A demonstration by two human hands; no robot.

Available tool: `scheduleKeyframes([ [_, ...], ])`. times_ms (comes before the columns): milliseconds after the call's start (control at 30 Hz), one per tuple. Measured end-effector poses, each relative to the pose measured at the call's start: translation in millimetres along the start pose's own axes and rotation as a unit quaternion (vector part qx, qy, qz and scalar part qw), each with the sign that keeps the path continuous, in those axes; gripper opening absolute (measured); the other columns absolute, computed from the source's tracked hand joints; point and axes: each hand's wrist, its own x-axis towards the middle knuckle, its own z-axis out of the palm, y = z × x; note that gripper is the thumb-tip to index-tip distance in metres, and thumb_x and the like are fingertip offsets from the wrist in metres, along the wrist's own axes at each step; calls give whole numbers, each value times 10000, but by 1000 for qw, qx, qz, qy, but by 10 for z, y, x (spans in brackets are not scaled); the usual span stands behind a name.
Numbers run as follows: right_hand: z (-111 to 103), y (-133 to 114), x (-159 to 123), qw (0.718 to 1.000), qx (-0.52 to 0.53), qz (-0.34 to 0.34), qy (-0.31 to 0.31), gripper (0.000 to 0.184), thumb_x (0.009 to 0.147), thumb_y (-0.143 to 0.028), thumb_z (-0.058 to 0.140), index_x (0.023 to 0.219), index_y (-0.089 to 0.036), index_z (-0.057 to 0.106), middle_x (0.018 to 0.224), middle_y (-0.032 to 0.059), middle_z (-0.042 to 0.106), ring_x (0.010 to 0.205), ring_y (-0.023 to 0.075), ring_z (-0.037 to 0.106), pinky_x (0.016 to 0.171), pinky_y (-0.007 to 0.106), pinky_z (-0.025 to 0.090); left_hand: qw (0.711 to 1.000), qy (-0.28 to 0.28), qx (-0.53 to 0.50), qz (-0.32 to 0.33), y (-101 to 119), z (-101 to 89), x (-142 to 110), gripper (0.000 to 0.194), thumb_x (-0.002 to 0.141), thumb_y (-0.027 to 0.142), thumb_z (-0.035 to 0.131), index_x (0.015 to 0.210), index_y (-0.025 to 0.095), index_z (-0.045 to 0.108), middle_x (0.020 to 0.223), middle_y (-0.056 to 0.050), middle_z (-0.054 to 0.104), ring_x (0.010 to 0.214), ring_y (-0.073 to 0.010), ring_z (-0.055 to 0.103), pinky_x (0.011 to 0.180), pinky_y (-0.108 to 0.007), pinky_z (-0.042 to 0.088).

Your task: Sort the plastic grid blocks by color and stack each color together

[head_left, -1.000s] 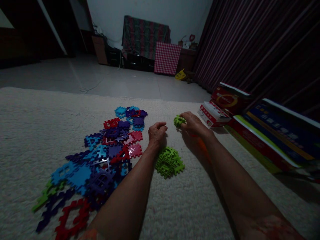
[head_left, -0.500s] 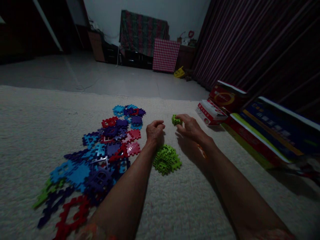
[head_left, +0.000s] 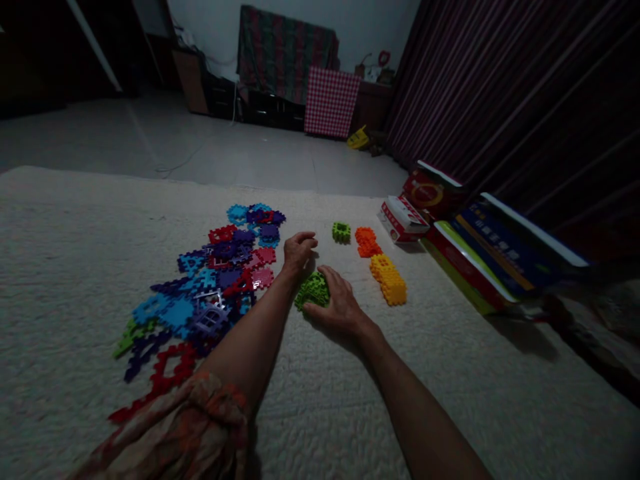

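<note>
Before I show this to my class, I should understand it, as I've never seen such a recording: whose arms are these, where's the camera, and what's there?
There's no machine: these are a person's bare hands, seen from a camera worn on the head, looking forward and down. On the pale textured cover, mixed toothed pieces spread at left. At right are a green block, orange pieces and yellow pieces, with boxes farther right. The right hand curves around a green pile; whether it grips anything is unclear. The left hand, near the pile, holds nothing visible.
</note>
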Motion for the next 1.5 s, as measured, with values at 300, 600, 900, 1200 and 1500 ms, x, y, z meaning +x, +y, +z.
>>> scheduleKeyframes([
  [300,-13,8,-13,998,-32,-45,-1,733,787,-470,692,1439,-241,445,1476,145,500,1393,330,421,1177,530,292,997,6,68,44,-97,-60,-55,292,600,255,644,863,158,723,732,-24,689,561,-107,579,554,-222,446],
  [600,135,144,19,994,-25,-79,65,648,799,-380,684,1385,-162,511,1423,174,552,1337,318,482,1141,524,323,926,53,330,174,-21,-496,-167,331,713,132,488,910,151,753,908,-70,755,884,-196,697,874,-330,537],
  [900,156,197,44,991,-10,-99,90,581,785,-287,660,1341,-163,542,1394,172,580,1308,307,518,1111,512,375,804,-58,532,258,-98,-479,-256,242,766,72,558,874,190,740,968,-73,708,977,-196,645,947,-345,510],
  [1200,204,241,50,988,15,-99,121,629,741,-245,675,1345,-139,537,1394,195,576,1305,323,533,1100,517,418,782,-66,555,275,-83,-483,-276,252,775,56,556,879,188,743,984,-80,701,991,-208,643,935,-345,512],
  [1500,195,274,46,983,35,-119,136,618,733,-202,675,1335,-175,539,1384,173,577,1305,299,535,1112,504,431,770,-109,549,306,-113,-506,-327,204,859,139,581,957,216,742,1061,-80,709,1070,-224,618,983,-356,486],
])
